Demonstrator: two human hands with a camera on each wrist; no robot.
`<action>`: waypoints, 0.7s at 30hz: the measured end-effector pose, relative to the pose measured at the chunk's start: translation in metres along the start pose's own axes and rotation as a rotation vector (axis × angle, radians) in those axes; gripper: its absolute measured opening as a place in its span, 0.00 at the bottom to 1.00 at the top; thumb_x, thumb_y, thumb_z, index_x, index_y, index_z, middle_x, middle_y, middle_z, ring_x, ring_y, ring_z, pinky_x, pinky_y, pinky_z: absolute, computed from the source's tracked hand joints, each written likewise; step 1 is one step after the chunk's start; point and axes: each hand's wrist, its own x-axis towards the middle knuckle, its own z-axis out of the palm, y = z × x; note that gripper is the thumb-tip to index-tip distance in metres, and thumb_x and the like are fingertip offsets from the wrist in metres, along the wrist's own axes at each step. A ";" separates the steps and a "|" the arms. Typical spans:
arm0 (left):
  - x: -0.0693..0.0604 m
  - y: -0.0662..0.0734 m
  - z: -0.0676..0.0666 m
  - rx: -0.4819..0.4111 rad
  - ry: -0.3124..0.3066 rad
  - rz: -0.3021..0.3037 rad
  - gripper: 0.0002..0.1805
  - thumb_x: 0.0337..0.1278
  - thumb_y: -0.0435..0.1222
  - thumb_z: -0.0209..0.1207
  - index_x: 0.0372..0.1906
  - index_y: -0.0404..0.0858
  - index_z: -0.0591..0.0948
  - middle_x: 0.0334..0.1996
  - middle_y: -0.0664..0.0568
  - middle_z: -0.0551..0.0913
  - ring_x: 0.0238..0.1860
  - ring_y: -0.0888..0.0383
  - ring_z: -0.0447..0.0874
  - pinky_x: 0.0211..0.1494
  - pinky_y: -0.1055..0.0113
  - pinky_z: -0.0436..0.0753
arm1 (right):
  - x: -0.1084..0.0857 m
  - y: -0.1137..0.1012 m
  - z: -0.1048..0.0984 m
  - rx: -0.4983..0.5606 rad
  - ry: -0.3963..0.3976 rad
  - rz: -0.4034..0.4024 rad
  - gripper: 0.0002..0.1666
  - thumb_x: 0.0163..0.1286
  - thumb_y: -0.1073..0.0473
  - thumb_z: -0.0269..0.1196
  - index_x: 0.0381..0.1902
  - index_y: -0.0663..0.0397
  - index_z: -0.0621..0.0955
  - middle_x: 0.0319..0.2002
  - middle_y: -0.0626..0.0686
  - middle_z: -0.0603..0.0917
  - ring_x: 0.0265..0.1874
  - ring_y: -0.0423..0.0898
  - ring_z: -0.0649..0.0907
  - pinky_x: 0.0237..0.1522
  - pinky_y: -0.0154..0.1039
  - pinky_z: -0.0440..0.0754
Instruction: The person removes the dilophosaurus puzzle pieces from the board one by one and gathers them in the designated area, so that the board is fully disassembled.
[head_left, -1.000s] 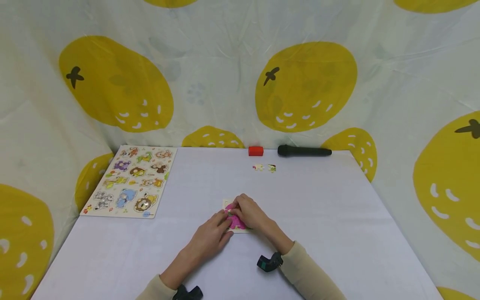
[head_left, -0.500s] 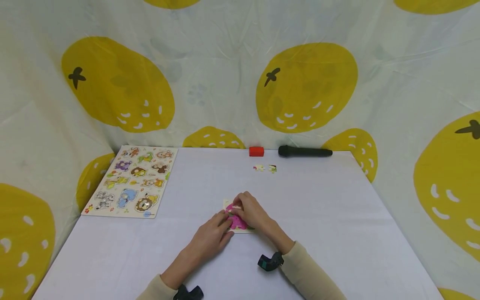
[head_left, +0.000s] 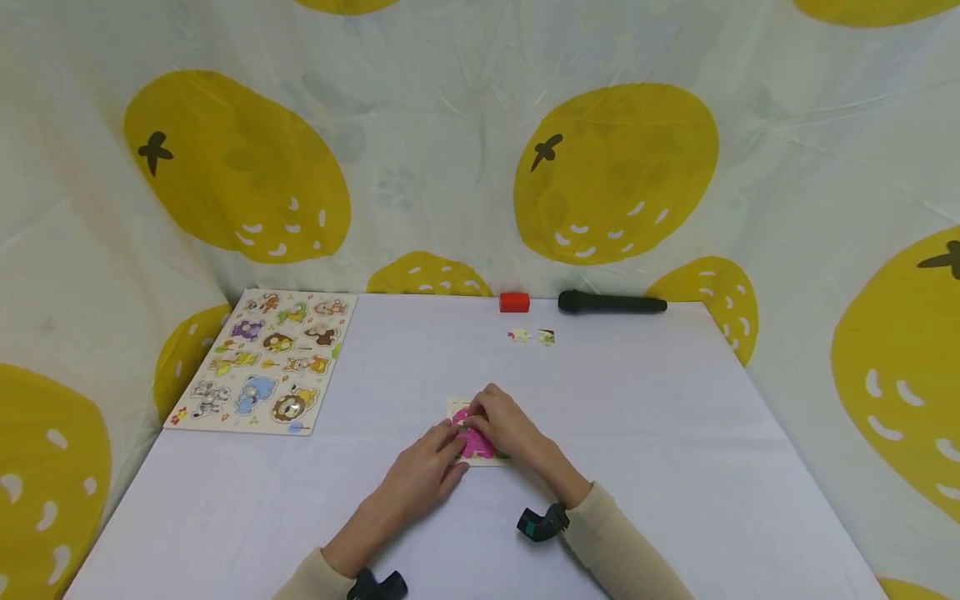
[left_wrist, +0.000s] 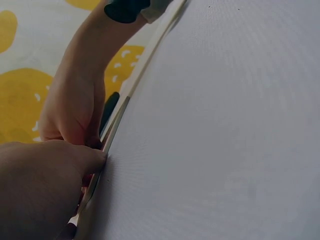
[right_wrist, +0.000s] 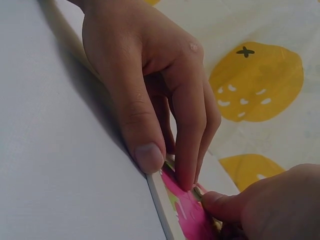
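Observation:
A small jigsaw puzzle with a pink picture [head_left: 477, 447] and a cream border lies on the table in the head view, partly hidden by both hands. My left hand [head_left: 423, 472] holds it from the left, bent fingertips on the picture and thumb at the near edge, as the right wrist view shows. From the right, my right hand [head_left: 506, 423] reaches over the picture, thumb and fingertips pinched together low on it at what looks like a puzzle piece, mostly hidden. Two loose puzzle pieces [head_left: 518, 335] lie farther back.
At the back left lies a wooden board with animal pictures [head_left: 330, 379]. A red block [head_left: 514, 302] and a black microphone [head_left: 612, 302] rest along the table's back edge. Behind the white table [head_left: 637, 400] hangs a curtain with yellow fruit [head_left: 615, 175].
My right hand's fingers have shifted slightly over the picture, with a little more pink showing beneath them. My left hand stays in place, and the loose pieces lie as before.

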 end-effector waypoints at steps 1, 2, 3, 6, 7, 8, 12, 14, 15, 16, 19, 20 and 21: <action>0.000 0.000 0.000 -0.003 0.001 -0.001 0.22 0.61 0.45 0.66 0.55 0.35 0.85 0.58 0.42 0.82 0.62 0.45 0.80 0.63 0.55 0.82 | 0.000 0.000 0.000 -0.001 -0.002 0.004 0.10 0.69 0.54 0.67 0.43 0.54 0.83 0.41 0.50 0.78 0.36 0.41 0.76 0.42 0.33 0.82; 0.000 0.000 -0.001 -0.006 0.000 -0.002 0.22 0.61 0.45 0.66 0.55 0.35 0.85 0.58 0.42 0.82 0.62 0.45 0.80 0.63 0.55 0.82 | 0.000 0.000 -0.001 -0.004 -0.003 0.007 0.11 0.70 0.54 0.66 0.43 0.55 0.83 0.41 0.50 0.79 0.36 0.41 0.76 0.43 0.33 0.82; 0.000 0.001 -0.001 -0.006 -0.001 -0.003 0.22 0.61 0.44 0.66 0.55 0.35 0.85 0.57 0.42 0.82 0.62 0.45 0.80 0.63 0.55 0.82 | 0.000 0.001 -0.001 -0.005 -0.004 0.009 0.11 0.70 0.54 0.66 0.43 0.55 0.82 0.41 0.51 0.79 0.36 0.41 0.76 0.43 0.34 0.83; 0.000 0.001 -0.002 -0.010 -0.009 -0.010 0.22 0.61 0.44 0.66 0.55 0.35 0.85 0.58 0.43 0.82 0.62 0.45 0.81 0.64 0.55 0.82 | 0.001 0.001 -0.002 0.002 -0.002 0.024 0.11 0.72 0.54 0.64 0.44 0.56 0.81 0.41 0.51 0.80 0.36 0.42 0.76 0.43 0.34 0.83; 0.000 0.001 -0.002 -0.011 -0.013 -0.013 0.22 0.62 0.44 0.66 0.55 0.35 0.85 0.58 0.43 0.82 0.62 0.45 0.80 0.64 0.55 0.82 | 0.001 0.001 -0.002 0.001 -0.001 0.029 0.11 0.72 0.54 0.63 0.45 0.56 0.81 0.41 0.51 0.80 0.36 0.42 0.76 0.42 0.33 0.82; 0.000 0.001 -0.002 -0.012 -0.018 -0.016 0.22 0.62 0.45 0.65 0.56 0.35 0.84 0.58 0.43 0.81 0.62 0.45 0.80 0.64 0.55 0.82 | 0.001 0.001 -0.002 0.005 -0.002 0.035 0.11 0.73 0.54 0.63 0.45 0.56 0.81 0.41 0.51 0.80 0.36 0.42 0.76 0.42 0.33 0.82; 0.000 0.001 -0.002 -0.017 -0.033 -0.023 0.23 0.63 0.46 0.64 0.56 0.36 0.84 0.60 0.42 0.81 0.64 0.45 0.80 0.65 0.55 0.81 | 0.002 0.000 -0.004 0.030 0.001 0.061 0.11 0.73 0.54 0.62 0.46 0.56 0.80 0.41 0.51 0.80 0.36 0.42 0.76 0.42 0.33 0.82; 0.000 0.000 -0.002 -0.011 -0.034 -0.020 0.23 0.63 0.46 0.64 0.56 0.36 0.84 0.60 0.43 0.81 0.64 0.45 0.80 0.65 0.55 0.81 | 0.004 0.000 -0.006 0.041 0.009 0.068 0.11 0.74 0.54 0.62 0.47 0.55 0.80 0.42 0.50 0.80 0.38 0.43 0.77 0.45 0.35 0.83; 0.000 0.000 -0.002 -0.009 -0.031 -0.018 0.23 0.63 0.45 0.64 0.56 0.36 0.84 0.60 0.43 0.81 0.63 0.45 0.80 0.65 0.55 0.81 | 0.005 0.001 -0.007 0.040 0.019 0.065 0.11 0.74 0.55 0.61 0.47 0.55 0.80 0.42 0.50 0.81 0.39 0.43 0.77 0.47 0.36 0.84; 0.000 0.000 -0.002 -0.004 -0.028 -0.015 0.23 0.62 0.45 0.65 0.56 0.35 0.84 0.60 0.43 0.81 0.63 0.45 0.80 0.64 0.54 0.81 | 0.007 0.001 -0.008 0.035 0.027 0.059 0.11 0.74 0.55 0.61 0.47 0.55 0.80 0.42 0.50 0.81 0.39 0.43 0.78 0.48 0.38 0.84; 0.000 0.000 -0.001 0.002 -0.020 -0.010 0.23 0.61 0.45 0.66 0.56 0.35 0.84 0.60 0.43 0.81 0.63 0.45 0.80 0.64 0.54 0.82 | 0.013 0.004 -0.011 0.018 0.061 0.052 0.12 0.74 0.55 0.61 0.48 0.56 0.80 0.43 0.52 0.83 0.42 0.45 0.80 0.54 0.43 0.85; 0.000 0.000 -0.001 0.002 -0.019 -0.011 0.23 0.62 0.45 0.65 0.56 0.35 0.84 0.60 0.43 0.81 0.63 0.45 0.80 0.64 0.54 0.81 | 0.016 0.005 -0.012 0.011 0.072 0.050 0.12 0.74 0.55 0.61 0.49 0.56 0.80 0.44 0.52 0.83 0.42 0.46 0.80 0.55 0.44 0.85; 0.000 0.000 -0.001 0.003 -0.019 -0.012 0.23 0.62 0.45 0.65 0.56 0.35 0.84 0.60 0.43 0.81 0.63 0.45 0.80 0.64 0.54 0.81 | 0.019 0.006 -0.012 0.003 0.084 0.045 0.12 0.75 0.56 0.60 0.49 0.57 0.80 0.44 0.53 0.83 0.43 0.46 0.81 0.55 0.45 0.84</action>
